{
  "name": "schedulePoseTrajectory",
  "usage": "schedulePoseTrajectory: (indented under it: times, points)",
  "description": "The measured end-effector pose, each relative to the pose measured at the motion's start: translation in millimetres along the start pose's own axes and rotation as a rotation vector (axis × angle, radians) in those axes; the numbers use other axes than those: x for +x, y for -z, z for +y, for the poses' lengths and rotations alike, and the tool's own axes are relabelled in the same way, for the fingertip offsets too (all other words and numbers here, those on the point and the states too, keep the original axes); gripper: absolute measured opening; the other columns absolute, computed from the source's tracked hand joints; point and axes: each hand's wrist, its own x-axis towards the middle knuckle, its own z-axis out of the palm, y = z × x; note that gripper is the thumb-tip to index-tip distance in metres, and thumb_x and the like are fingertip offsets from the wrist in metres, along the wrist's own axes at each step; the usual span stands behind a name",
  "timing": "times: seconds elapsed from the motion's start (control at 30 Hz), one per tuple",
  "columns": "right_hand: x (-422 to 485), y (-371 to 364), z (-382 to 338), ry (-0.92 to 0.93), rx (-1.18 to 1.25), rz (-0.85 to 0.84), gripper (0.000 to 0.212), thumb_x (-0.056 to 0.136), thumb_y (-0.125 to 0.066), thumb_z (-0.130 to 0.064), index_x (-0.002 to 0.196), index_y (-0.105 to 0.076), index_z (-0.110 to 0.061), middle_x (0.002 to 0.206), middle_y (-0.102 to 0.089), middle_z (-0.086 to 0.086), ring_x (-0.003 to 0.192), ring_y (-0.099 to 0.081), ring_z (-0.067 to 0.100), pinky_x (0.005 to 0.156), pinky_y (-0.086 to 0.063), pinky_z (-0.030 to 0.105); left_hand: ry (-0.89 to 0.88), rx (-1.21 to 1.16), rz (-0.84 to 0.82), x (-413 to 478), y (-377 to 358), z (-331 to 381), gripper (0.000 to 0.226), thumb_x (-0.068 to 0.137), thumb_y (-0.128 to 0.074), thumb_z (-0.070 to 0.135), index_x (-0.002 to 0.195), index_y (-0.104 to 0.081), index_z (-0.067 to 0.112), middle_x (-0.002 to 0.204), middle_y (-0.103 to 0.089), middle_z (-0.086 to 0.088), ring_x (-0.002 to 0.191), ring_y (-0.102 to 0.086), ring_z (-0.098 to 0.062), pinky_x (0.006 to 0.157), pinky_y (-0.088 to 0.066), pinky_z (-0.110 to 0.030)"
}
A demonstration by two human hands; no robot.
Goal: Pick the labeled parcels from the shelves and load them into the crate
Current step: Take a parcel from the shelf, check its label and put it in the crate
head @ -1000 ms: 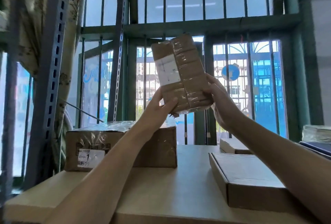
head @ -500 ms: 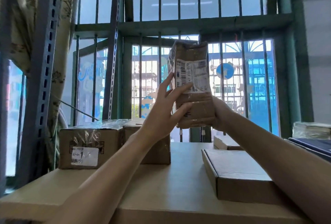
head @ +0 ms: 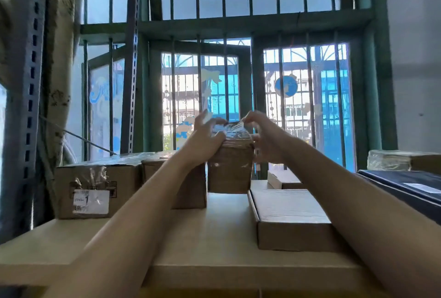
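The parcel (head: 230, 169) has dropped from eye level onto the shelf (head: 214, 238), right hand (head: 265, 141) pinching its top, left hand (head: 204, 139) too blurry to call. Probably not crate-bound.

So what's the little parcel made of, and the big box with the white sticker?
The small parcel looks like brown cardboard, dull and papery, wrapped in glossy clear tape that catches the light. The big box also seems to be cardboard under shiny, crinkled film, with a white paper label.
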Motion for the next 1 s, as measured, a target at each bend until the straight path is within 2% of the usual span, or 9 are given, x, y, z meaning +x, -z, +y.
schedulePoseTrajectory:
  times: [0.13, 0.2, 0.3, 0.4, 0.57, 0.63, 0.8, 0.9, 1.0]
  points:
    - [8.7, -15.0, 19.5, -0.097, -0.331, -0.001, 0.012, 0.089, -0.041, -0.017, 0.088, -0.053, -0.013, 0.089, -0.051, 0.010, 0.088, -0.051, 0.021, 0.087, -0.045, 0.043, 0.027, 0.459, -0.066, -9.5, -1.4, -5.8, 0.045, 0.094, -0.026, 0.051, 0.104, -0.057, 0.019, 0.119, -0.060, -0.010, 0.108, -0.054, -0.026, 0.087, -0.037, -0.035]
    - [9.3, -20.7, 24.7, -0.124, -0.524, 0.018, 0.027, 0.096, -0.034, -0.026, 0.110, -0.052, -0.011, 0.104, -0.054, 0.014, 0.099, -0.054, 0.025, 0.092, -0.045, 0.046, 0.087, 0.599, -0.156, -14.3, -1.8, -9.6, 0.060, 0.085, -0.020, 0.069, 0.112, -0.054, 0.028, 0.123, -0.059, -0.004, 0.109, -0.054, -0.024, 0.089, -0.039, -0.039]
    - [6.4, -23.5, 20.4, -0.135, -0.727, 0.050, 0.047, 0.099, -0.021, -0.042, 0.129, -0.041, -0.013, 0.118, -0.049, 0.013, 0.108, -0.049, 0.028, 0.092, -0.042, 0.045, 0.054, 0.778, -0.200, -21.9, -2.7, -12.1, 0.063, 0.084, -0.026, 0.069, 0.132, -0.041, 0.030, 0.131, -0.052, -0.002, 0.116, -0.051, -0.024, 0.094, -0.040, -0.041]
    - [10.3, -25.2, 12.8, 0.119, -1.027, 0.147, 0.053, 0.099, -0.021, -0.045, 0.143, -0.025, -0.017, 0.148, -0.025, 0.020, 0.132, -0.032, 0.038, 0.104, -0.032, 0.046, -0.052, 0.907, -0.087, -26.9, 2.0, -9.4, 0.058, 0.090, -0.033, 0.057, 0.139, -0.031, 0.027, 0.139, -0.045, -0.004, 0.124, -0.046, -0.026, 0.099, -0.036, -0.043]
    - [-8.5, -21.4, -13.7, 0.616, -1.066, 0.220, 0.053, 0.097, -0.037, -0.038, 0.145, -0.026, -0.017, 0.151, -0.025, 0.011, 0.138, -0.027, 0.026, 0.110, -0.024, 0.037, -0.230, 0.639, 0.138, -58.2, 2.8, 9.5, 0.047, 0.093, -0.044, 0.039, 0.136, -0.039, 0.021, 0.139, -0.044, -0.005, 0.125, -0.042, -0.022, 0.102, -0.035, -0.039]
    - [-29.0, -15.6, -19.3, 0.681, -1.125, 0.151, 0.051, 0.097, -0.042, -0.034, 0.143, -0.031, -0.016, 0.151, -0.028, 0.008, 0.137, -0.028, 0.022, 0.109, -0.023, 0.033, -0.250, 0.425, 0.061, -74.7, -4.5, 26.4, 0.045, 0.092, -0.046, 0.039, 0.134, -0.042, 0.023, 0.140, -0.043, -0.001, 0.127, -0.040, -0.017, 0.104, -0.032, -0.033]
    - [-112.5, 22.1, -0.4, 0.407, -1.333, -0.115, 0.066, 0.082, -0.041, -0.062, 0.141, -0.032, -0.034, 0.146, -0.033, 0.002, 0.129, -0.037, 0.018, 0.097, -0.029, 0.027, 0.051, 0.134, -0.585, -121.6, -20.1, 58.1, 0.062, 0.073, -0.044, 0.069, 0.131, -0.038, 0.048, 0.129, -0.036, 0.024, 0.117, -0.040, 0.000, 0.097, -0.033, -0.021]
    - [-172.7, 46.5, 15.8, 0.138, -1.467, -0.138, 0.081, 0.062, -0.030, -0.084, 0.136, -0.026, -0.053, 0.148, -0.028, -0.010, 0.130, -0.035, 0.016, 0.101, -0.029, 0.034, 0.088, 0.048, -0.527, -143.7, -18.0, 60.3, 0.068, 0.064, -0.060, 0.066, 0.126, -0.041, 0.046, 0.125, -0.043, 0.018, 0.109, -0.050, -0.006, 0.098, -0.043, -0.032]
    - [-215.6, 61.7, 24.8, 0.065, -1.506, -0.076, 0.082, 0.063, -0.034, -0.082, 0.138, -0.023, -0.051, 0.145, -0.033, -0.011, 0.128, -0.034, 0.015, 0.103, -0.028, 0.041, 0.030, 0.143, -0.462, -152.4, -10.6, 63.9, 0.075, 0.058, -0.061, 0.070, 0.124, -0.043, 0.041, 0.121, -0.045, 0.017, 0.107, -0.050, -0.008, 0.097, -0.046, -0.035]
